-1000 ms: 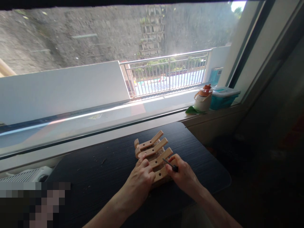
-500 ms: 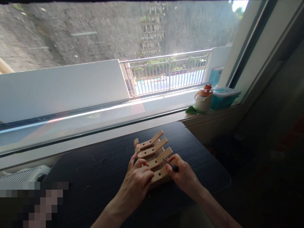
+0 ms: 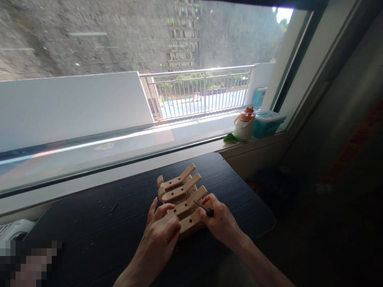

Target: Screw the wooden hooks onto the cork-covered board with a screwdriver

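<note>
Pale wooden four-peg hook rack (image 3: 178,190) lies on the dark wood-grain surface (image 3: 89,223). Your left hand (image 3: 160,235) presses the rack's near end, fingers loose, not clenched. Your right hand (image 3: 220,221) fingers pinch a small dark-handled screwdriver (image 3: 203,208) on the rack's nearest peg. If the rack shifts, the tip may slip and jab your left fingers.

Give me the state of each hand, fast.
Left hand: open, fingers resting on the wooden hook rack, not gripping it.
Right hand: closed on a thin dark tool, tip at the rack.

Hook rack (image 3: 179,190) on bench (image 3: 89,223), centre; screwdriver (image 3: 203,208) over rack's R end; sill (image 3: 257,142) behind; jar (image 3: 243,126) & box (image 3: 268,122) on sill, far R.
</note>
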A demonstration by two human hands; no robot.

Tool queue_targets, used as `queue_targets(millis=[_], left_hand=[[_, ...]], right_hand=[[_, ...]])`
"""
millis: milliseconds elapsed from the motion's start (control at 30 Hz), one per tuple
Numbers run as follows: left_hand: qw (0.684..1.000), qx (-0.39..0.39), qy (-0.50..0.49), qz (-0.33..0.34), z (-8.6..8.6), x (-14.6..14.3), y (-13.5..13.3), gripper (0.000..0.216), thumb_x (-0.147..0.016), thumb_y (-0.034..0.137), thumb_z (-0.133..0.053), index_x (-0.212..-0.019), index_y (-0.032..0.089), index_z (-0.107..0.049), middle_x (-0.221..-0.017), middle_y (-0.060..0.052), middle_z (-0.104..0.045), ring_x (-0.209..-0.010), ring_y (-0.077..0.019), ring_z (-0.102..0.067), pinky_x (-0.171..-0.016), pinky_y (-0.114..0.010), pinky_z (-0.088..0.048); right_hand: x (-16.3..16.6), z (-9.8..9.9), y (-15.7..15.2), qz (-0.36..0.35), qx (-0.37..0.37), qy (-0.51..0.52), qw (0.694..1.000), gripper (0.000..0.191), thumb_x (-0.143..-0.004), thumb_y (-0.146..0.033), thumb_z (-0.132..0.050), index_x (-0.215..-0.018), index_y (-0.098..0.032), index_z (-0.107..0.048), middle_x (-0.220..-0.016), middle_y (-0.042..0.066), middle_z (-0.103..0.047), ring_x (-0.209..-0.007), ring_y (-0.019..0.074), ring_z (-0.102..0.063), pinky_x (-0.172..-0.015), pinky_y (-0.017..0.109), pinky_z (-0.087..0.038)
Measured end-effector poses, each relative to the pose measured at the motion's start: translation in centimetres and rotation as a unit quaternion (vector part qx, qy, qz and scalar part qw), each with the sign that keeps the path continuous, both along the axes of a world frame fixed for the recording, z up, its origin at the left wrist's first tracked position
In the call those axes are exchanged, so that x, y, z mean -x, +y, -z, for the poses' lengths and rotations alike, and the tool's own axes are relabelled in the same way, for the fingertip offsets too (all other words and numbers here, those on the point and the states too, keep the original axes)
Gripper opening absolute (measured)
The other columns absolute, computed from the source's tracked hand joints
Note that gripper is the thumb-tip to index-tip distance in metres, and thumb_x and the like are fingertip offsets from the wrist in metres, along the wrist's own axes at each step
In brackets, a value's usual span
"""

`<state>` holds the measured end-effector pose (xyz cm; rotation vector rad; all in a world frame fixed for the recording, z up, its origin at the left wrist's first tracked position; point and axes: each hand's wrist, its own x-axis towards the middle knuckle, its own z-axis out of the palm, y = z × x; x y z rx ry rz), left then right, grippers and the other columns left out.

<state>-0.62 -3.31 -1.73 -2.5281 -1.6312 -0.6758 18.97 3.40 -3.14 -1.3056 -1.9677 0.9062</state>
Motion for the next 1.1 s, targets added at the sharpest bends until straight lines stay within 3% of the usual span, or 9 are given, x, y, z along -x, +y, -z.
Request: queue_targets(millis=[267, 433, 533, 733, 967, 1100], left_hand=[[1.0, 0.003, -0.003, 0.005, 0.2, 0.2, -0.2, 0.016, -0.081, 0.01, -0.046, -0.075, 0.023, -0.053, -0.076, 0.004, -0.063, -0.111, -0.0187, -0.05, -0.11, -0.058, -0.015], [1.0, 0.004, -0.015, 0.001, 0.1, 0.1, -0.1, 0.015, -0.081, 0.01, -0.046, -0.076, 0.023, -0.053, -0.076, 0.004, -0.064, -0.11, -0.0182, -0.051, -0.111, -0.057, -0.017], [1.0, -0.003, -0.028, -0.002, 0.1, 0.0, -0.1, 0.016, -0.081, 0.009, -0.046, -0.076, 0.023, -0.053, -0.075, 0.004, -0.063, -0.109, -0.0179, -0.052, -0.111, -0.056, -0.017], [0.997, -0.002, -0.068, -0.028, 0.3, -0.1, -0.2, 0.021, -0.079, 0.011, -0.047, -0.094, 0.025, -0.05, -0.094, 0.0, -0.064, -0.109, -0.018, -0.054, -0.111, -0.056, -0.02], [0.997, -0.001, -0.081, -0.013, 0.4, -0.1, -0.3, 0.039, -0.077, 0.007, -0.045, -0.112, 0.023, -0.038, -0.085, 0.001, -0.066, -0.11, -0.0185, -0.054, -0.11, -0.059, -0.021], [0.997, -0.01, -0.08, -0.012, 0.4, 0.0, -0.4, 0.042, -0.077, 0.006, -0.044, -0.114, 0.022, -0.038, -0.091, -0.001, -0.067, -0.11, -0.0187, -0.054, -0.11, -0.058, -0.022]], right_hand=[[0.0, -0.4, -0.2, -0.005, 0.012, 0.002, 1.0, 0.016, -0.081, -0.033, -0.047, -0.091, -0.02, -0.05, -0.071, 0.0, -0.061, -0.066, 0.016, -0.059, -0.06, 0.025, -0.039], [-2.0, -2.9, -0.7, -0.034, 0.046, -0.041, 0.998, 0.041, -0.079, -0.042, -0.053, -0.114, -0.022, -0.044, -0.073, -0.001, -0.062, -0.067, 0.0169, -0.059, -0.063, 0.026, -0.039], [-3.6, -5.1, -1.3, -0.035, 0.01, -0.069, 0.997, 0.027, -0.085, -0.034, -0.043, -0.107, -0.022, -0.049, -0.081, 0.001, -0.063, -0.069, 0.0157, -0.058, -0.065, 0.027, -0.039], [-3.8, -8.4, -1.9, -0.225, -0.072, -0.134, 0.963, 0.024, -0.08, -0.016, -0.047, -0.096, -0.025, -0.062, -0.093, 0.0, -0.064, -0.084, 0.0147, -0.059, -0.073, 0.023, -0.039], [-0.6, -9.2, -1.7, -0.275, -0.152, -0.235, 0.92, 0.019, -0.081, -0.016, -0.048, -0.089, -0.022, -0.064, -0.087, 0.002, -0.066, -0.079, 0.0155, -0.061, -0.067, 0.023, -0.038], [0.2, -9.2, -1.6, -0.292, -0.168, -0.247, 0.909, 0.016, -0.08, -0.015, -0.049, -0.081, -0.02, -0.064, -0.083, 0.002, -0.066, -0.074, 0.0145, -0.06, -0.063, 0.023, -0.037]])
